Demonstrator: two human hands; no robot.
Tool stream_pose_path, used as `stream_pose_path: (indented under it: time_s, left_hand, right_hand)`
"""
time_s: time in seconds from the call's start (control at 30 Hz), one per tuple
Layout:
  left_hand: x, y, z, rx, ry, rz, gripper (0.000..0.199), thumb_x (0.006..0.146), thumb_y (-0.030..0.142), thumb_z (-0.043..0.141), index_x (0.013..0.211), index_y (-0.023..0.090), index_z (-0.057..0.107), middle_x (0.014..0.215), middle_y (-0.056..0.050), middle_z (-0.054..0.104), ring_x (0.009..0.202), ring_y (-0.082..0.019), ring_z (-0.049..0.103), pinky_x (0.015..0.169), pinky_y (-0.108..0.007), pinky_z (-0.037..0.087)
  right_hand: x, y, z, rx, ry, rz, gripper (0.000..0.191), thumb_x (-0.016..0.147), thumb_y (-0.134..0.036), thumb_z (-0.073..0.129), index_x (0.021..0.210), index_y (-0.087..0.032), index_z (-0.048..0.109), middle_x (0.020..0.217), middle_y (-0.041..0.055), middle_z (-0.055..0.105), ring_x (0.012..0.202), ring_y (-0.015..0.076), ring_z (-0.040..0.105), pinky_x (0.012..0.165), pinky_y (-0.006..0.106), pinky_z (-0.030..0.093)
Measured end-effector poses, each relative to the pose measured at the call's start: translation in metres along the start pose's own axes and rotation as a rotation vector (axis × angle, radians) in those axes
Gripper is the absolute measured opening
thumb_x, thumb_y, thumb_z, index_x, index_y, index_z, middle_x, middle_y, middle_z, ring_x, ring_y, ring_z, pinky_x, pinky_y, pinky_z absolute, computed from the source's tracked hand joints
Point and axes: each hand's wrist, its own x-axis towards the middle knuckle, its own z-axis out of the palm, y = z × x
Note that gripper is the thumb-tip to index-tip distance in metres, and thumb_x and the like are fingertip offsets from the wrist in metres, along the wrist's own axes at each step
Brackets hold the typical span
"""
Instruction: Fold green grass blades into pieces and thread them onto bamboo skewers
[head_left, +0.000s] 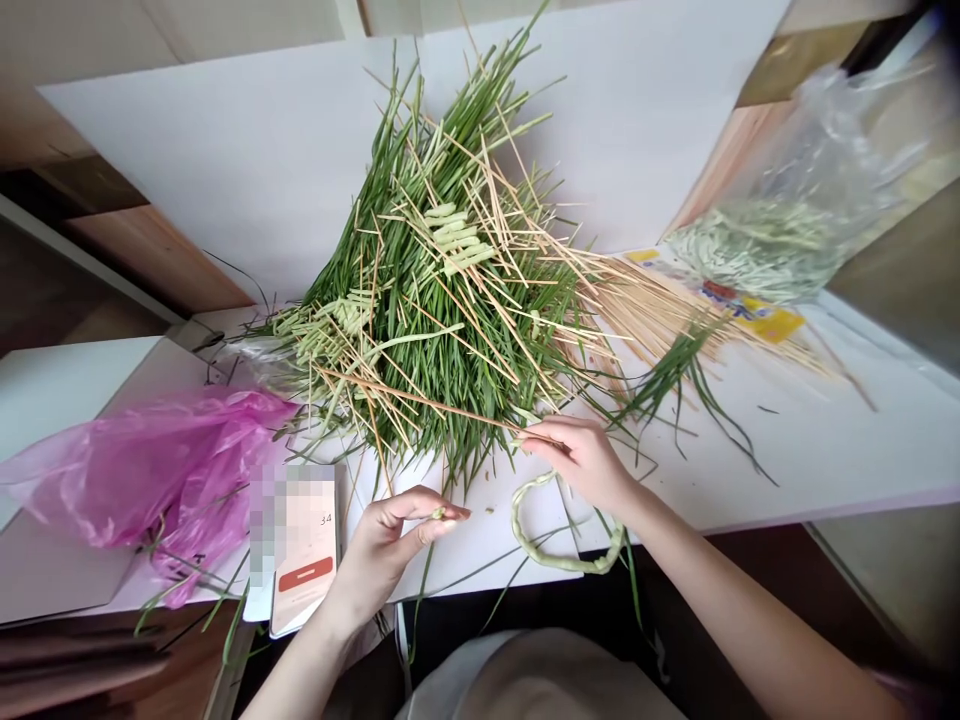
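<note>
My right hand (577, 460) pinches a thin bamboo skewer (450, 407), which points up and left over the green heap. A pale green long bean (525, 545) hangs in a loop below the same hand, its upper end near the fingers. Thumb and fingers of my left hand (405, 535) are closed on a small pale green piece (439, 513), probably a bean end. In front of both hands rises a big heap of garlic chives (457, 350). On it lie skewers with folded long beans (457, 238) threaded on them, and more at its left side (352, 312).
Loose bamboo skewers (652, 300) spread to the right, beside a few chives (675, 370). A clear bag (772, 230) of pale green pieces stands at the back right. At left are a pink plastic bag (187, 460) and a phone (304, 590) near the table's front edge.
</note>
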Motion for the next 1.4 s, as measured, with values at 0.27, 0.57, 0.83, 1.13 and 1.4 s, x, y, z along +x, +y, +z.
stream_pose_path:
  time_s: [0.27, 0.57, 0.83, 1.13, 1.4]
  left_hand:
    - [0.007, -0.016, -0.005, 0.429, 0.02, 0.21, 0.023, 0.093, 0.044, 0.068, 0.094, 0.025, 0.081, 0.092, -0.007, 0.079, 0.088, -0.023, 0.07, 0.084, -0.038, 0.055]
    - [0.045, -0.005, 0.019, 0.947, 0.203, 0.464, 0.042, 0.091, 0.039, 0.07, 0.129, 0.021, 0.063, 0.11, -0.007, 0.076, 0.098, -0.028, 0.061, 0.088, -0.041, 0.047]
    - [0.076, 0.019, 0.041, 0.867, 0.039, 0.49, 0.012, 0.096, 0.03, 0.066, 0.101, 0.023, 0.074, 0.09, -0.002, 0.078, 0.088, -0.024, 0.064, 0.083, -0.038, 0.04]
    - [0.073, 0.015, 0.023, 0.841, 0.15, 0.61, 0.011, 0.096, 0.03, 0.066, 0.096, 0.021, 0.071, 0.091, -0.001, 0.077, 0.087, -0.022, 0.064, 0.087, -0.037, 0.038]
    - [0.069, 0.021, 0.025, 0.916, 0.037, 0.679, 0.028, 0.095, 0.04, 0.066, 0.113, 0.02, 0.069, 0.087, -0.002, 0.072, 0.086, -0.022, 0.061, 0.083, -0.036, 0.038]
  right_hand:
    - [0.002, -0.001, 0.002, 0.048, -0.025, 0.07, 0.02, 0.099, -0.029, 0.062, 0.098, -0.017, 0.078, 0.087, 0.0057, 0.072, 0.073, 0.0187, 0.064, 0.061, 0.028, 0.047]
    - [0.008, 0.002, 0.005, 0.122, -0.168, 0.176, 0.034, 0.107, -0.028, 0.041, 0.13, -0.02, 0.064, 0.068, -0.0041, 0.052, 0.056, 0.0138, 0.046, 0.054, 0.025, 0.036]
    - [0.015, -0.001, 0.011, 0.264, -0.192, 0.222, 0.028, 0.104, -0.033, 0.05, 0.126, -0.022, 0.062, 0.073, -0.0034, 0.053, 0.066, 0.0157, 0.051, 0.061, 0.027, 0.038]
    - [0.006, -0.008, 0.006, 0.487, -0.221, 0.306, 0.037, 0.105, -0.045, 0.049, 0.088, -0.018, 0.068, 0.083, 0.0019, 0.066, 0.05, 0.009, 0.036, 0.046, 0.025, 0.022]
    - [0.003, -0.009, 0.015, 0.555, -0.261, 0.337, 0.034, 0.105, -0.047, 0.051, 0.087, -0.02, 0.061, 0.078, -0.0004, 0.064, 0.049, 0.0087, 0.03, 0.045, 0.024, 0.019]
